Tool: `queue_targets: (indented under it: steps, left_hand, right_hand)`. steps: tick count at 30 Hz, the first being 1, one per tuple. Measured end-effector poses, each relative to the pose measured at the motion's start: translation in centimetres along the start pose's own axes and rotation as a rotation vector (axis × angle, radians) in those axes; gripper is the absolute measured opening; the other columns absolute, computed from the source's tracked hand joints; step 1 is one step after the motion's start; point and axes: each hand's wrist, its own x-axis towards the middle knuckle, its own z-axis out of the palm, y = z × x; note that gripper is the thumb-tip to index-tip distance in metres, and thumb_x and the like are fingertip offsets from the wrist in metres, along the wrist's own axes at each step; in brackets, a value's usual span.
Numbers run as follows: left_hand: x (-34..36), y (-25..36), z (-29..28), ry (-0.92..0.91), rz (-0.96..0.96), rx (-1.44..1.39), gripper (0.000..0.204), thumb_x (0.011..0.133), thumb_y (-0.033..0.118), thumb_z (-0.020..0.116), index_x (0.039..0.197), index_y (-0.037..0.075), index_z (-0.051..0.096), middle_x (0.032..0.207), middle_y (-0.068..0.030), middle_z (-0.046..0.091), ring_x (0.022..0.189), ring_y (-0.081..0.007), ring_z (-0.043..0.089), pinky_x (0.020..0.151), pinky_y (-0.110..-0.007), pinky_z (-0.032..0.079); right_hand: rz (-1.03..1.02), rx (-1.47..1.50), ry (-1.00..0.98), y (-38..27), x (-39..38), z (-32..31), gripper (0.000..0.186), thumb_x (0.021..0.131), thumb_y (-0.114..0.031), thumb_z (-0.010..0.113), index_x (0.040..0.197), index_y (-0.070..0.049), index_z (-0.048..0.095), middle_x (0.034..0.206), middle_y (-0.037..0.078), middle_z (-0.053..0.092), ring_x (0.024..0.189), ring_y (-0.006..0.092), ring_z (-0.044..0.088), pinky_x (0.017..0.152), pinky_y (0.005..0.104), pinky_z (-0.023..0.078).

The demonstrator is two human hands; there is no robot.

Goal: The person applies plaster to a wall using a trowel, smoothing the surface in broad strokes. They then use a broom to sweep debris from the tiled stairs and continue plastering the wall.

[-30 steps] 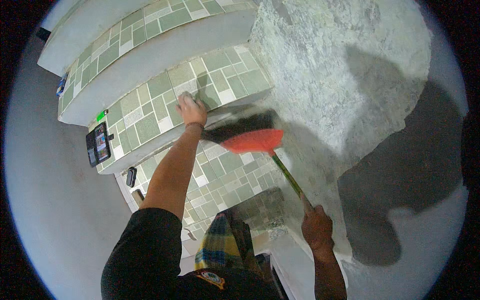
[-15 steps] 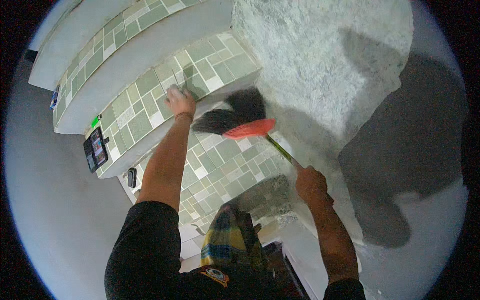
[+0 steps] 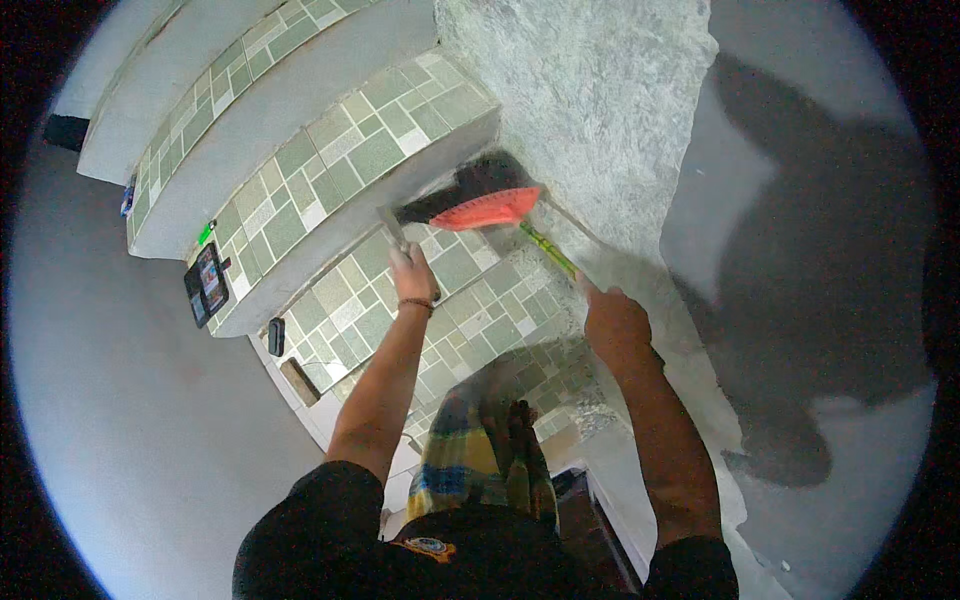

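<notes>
"Beside the rough, grey-white plastered wall (image 3: pixel 580 90), where exactly is the broom with the red fan-shaped head, black bristles and green-and-yellow stick (image 3: pixel 485 210)?"

"Its head is at the inner corner of the lower green-and-white tiled step (image 3: pixel 350 310), close to the smooth grey riser (image 3: pixel 345 220). I can't tell whether the bristles touch that riser."

"And the right hand (image 3: pixel 617 322)?"

"Its grip is closed around the stick, which slants up and left from the fist to the red head."

"What about the left hand (image 3: pixel 412 275)?"

"Fingers curled, that grip holds a narrow grey tool (image 3: pixel 391 224), pointing toward the bristles. It's too blurred to say what kind."

"Anything else around?"

"At the left end of the next tiled step up lie an open black phone case with a lit screen (image 3: pixel 207 285) and a small bright-green object (image 3: pixel 207 233). Below them, on the lower level, are a black oblong case (image 3: pixel 276 336) and a brown block (image 3: pixel 299 382)."
</notes>
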Motion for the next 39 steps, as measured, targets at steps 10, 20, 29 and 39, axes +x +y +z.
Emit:
queue_targets:
  steps: [10, 20, 29, 39]
  left_hand:
    - [-9.7, -6.3, -0.4, -0.216, -0.327, 0.220, 0.038, 0.099, 0.028, 0.053, 0.109, -0.008, 0.052, 0.111, -0.0339, 0.059, 0.107, -0.0482, 0.057, 0.091, -0.050, 0.044]
    - [-13.6, -14.5, 2.2, -0.342, -0.223, 0.416, 0.040, 0.096, 0.032, 0.049, 0.109, -0.006, 0.052, 0.094, -0.0260, 0.065, 0.091, -0.0398, 0.066, 0.079, -0.049, 0.050]
    - [-14.5, -16.2, 2.6, -0.681, 0.314, 1.159, 0.030, 0.092, 0.023, 0.056, 0.109, -0.001, 0.063, 0.108, -0.0199, 0.067, 0.105, -0.0323, 0.066, 0.084, -0.044, 0.054]
    - [-16.0, -18.2, 0.6, -0.292, -0.366, 0.157, 0.040, 0.092, 0.035, 0.054, 0.105, -0.003, 0.059, 0.096, -0.0246, 0.066, 0.092, -0.0414, 0.065, 0.080, -0.049, 0.051]
  right_hand:
    - [0.234, -0.001, -0.181, 5.6, -13.4, -2.2, 0.060, 0.093, -0.010, 0.054, 0.150, -0.024, 0.043, 0.099, 0.021, 0.065, 0.087, 0.0364, 0.069, 0.077, 0.0482, 0.056]
    - [0.042, 0.013, -0.132, 4.8, -6.6, 3.3, 0.054, 0.093, -0.016, 0.057, 0.146, -0.020, 0.046, 0.108, 0.022, 0.064, 0.087, 0.0367, 0.070, 0.079, 0.0470, 0.058]
    - [0.019, 0.204, 0.009, 4.7, -11.3, 3.6, 0.067, 0.091, -0.008, 0.050, 0.153, -0.027, 0.037, 0.097, 0.022, 0.062, 0.085, 0.0404, 0.068, 0.078, 0.0511, 0.055]
    - [0.165, 0.400, -0.060, 6.5, -10.9, 15.8, 0.042, 0.090, -0.016, 0.058, 0.130, -0.005, 0.054, 0.098, 0.025, 0.067, 0.093, 0.0414, 0.067, 0.077, 0.0529, 0.055]
